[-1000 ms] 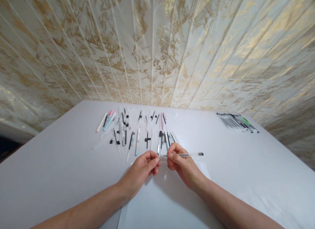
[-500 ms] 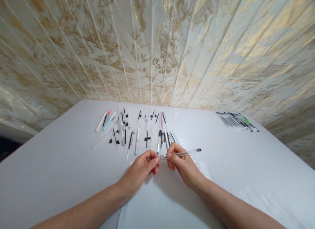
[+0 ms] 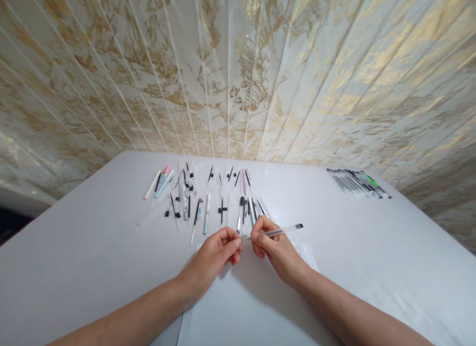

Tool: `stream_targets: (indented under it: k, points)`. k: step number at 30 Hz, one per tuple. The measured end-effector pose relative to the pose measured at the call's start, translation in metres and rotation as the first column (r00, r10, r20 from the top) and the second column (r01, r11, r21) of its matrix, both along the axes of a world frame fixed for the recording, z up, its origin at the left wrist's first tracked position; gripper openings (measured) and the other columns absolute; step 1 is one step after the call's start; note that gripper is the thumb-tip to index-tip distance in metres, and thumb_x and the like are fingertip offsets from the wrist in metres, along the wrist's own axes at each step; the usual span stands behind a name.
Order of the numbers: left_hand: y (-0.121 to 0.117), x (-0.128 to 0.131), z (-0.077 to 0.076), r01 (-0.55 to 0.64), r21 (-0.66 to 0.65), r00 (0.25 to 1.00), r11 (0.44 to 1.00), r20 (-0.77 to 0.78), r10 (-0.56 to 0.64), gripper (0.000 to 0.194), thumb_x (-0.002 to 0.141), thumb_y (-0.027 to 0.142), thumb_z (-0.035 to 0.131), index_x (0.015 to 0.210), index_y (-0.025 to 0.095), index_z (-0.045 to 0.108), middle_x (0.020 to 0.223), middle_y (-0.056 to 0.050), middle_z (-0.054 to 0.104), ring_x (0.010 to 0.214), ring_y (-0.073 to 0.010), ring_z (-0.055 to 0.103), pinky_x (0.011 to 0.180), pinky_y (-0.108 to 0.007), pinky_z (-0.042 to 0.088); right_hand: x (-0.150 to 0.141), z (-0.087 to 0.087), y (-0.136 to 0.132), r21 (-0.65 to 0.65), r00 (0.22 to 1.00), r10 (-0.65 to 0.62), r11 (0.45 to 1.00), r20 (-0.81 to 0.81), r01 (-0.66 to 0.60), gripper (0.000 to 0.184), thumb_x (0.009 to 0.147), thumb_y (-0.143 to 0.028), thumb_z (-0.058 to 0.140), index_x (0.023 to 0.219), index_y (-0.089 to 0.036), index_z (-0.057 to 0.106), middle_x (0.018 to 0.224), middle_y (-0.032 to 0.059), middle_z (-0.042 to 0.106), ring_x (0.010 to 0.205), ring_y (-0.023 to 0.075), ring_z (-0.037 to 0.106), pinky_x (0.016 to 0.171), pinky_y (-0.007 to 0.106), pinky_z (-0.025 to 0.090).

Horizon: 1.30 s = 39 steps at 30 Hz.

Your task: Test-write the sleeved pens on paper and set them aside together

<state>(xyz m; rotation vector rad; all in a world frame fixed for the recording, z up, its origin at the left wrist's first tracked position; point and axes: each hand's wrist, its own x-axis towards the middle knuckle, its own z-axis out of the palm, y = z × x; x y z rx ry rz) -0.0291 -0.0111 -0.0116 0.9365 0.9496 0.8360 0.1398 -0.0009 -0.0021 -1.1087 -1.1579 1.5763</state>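
Note:
My right hand (image 3: 277, 244) is closed around a clear-barrelled pen (image 3: 284, 230), its dark end pointing up and to the right. The pen's other end reaches left to the fingertips of my left hand (image 3: 219, 248). Thumb and forefinger of that left hand are pinched together at the tip; whatever small part lies between them is hidden. Both hands are above a white sheet of paper (image 3: 238, 311). Just beyond them lie loose pen parts, among them a dark refill (image 3: 196, 213), a light blue patterned barrel (image 3: 207, 214) and a black cap (image 3: 178, 215).
A row of clear pens with black ends (image 3: 353, 182) lies at the back right of the white table (image 3: 74, 266). Pink, white and light blue pens (image 3: 163, 182) lie at the back left. A gold-patterned curtain (image 3: 230, 88) hangs behind the table's far edge.
The pen and my right hand have shifted very slightly left. My left hand stays in the same pinch, and the parts on the table have not moved.

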Motion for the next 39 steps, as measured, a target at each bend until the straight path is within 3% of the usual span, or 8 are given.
stream_targets:
  k: [15, 28, 32, 39]
  points:
    - [-0.0007, 0.0008, 0.0037, 0.029, 0.028, 0.99, 0.999, -0.142, -0.024, 0.013, 0.087, 0.029, 0.057, 0.077, 0.02, 0.055, 0.06, 0.005, 0.055, 0.061, -0.0112, 0.047, 0.058, -0.023, 0.032, 0.0045, 0.0026, -0.0004, 0.053, 0.989, 0.053, 0.997, 0.136, -0.061, 0.012, 0.079, -0.022, 0.056, 0.072, -0.02, 0.047, 0.051, -0.0072, 0.048, 0.048, 0.0092, 0.04, 0.05, 0.023, 0.033]
    - [-0.0006, -0.0007, 0.0023, 0.043, 0.055, 0.984, 0.998, -0.178, -0.033, 0.016, 0.087, 0.032, 0.057, 0.077, 0.02, 0.056, 0.06, 0.004, 0.055, 0.06, -0.0127, 0.047, 0.059, -0.024, 0.033, 0.0019, 0.0006, -0.0015, 0.075, 0.987, 0.055, 0.995, 0.154, -0.067, 0.015, 0.082, -0.026, 0.057, 0.072, -0.021, 0.047, 0.053, -0.0066, 0.048, 0.048, 0.0096, 0.042, 0.051, 0.023, 0.033]
    - [-0.0019, 0.0003, 0.0006, 0.024, 0.063, 0.99, 0.998, -0.138, -0.015, 0.017, 0.087, 0.034, 0.058, 0.078, 0.019, 0.057, 0.063, 0.003, 0.056, 0.063, -0.0123, 0.049, 0.063, -0.024, 0.036, -0.0007, -0.0015, -0.0014, 0.045, 0.995, 0.046, 0.998, 0.087, -0.05, 0.016, 0.081, -0.026, 0.059, 0.071, -0.02, 0.047, 0.052, -0.0067, 0.049, 0.048, 0.0093, 0.041, 0.051, 0.023, 0.032]
    - [-0.0017, 0.0037, -0.0016, -0.044, 0.016, 0.996, 0.999, 0.072, 0.043, 0.023, 0.089, 0.038, 0.052, 0.086, 0.016, 0.059, 0.08, -0.001, 0.058, 0.064, -0.0122, 0.054, 0.065, -0.027, 0.042, -0.0004, -0.0016, 0.0017, -0.099, 0.975, 0.012, 0.995, -0.221, -0.034, 0.018, 0.079, -0.026, 0.061, 0.069, -0.02, 0.046, 0.046, -0.0078, 0.045, 0.044, 0.0084, 0.035, 0.049, 0.023, 0.025]
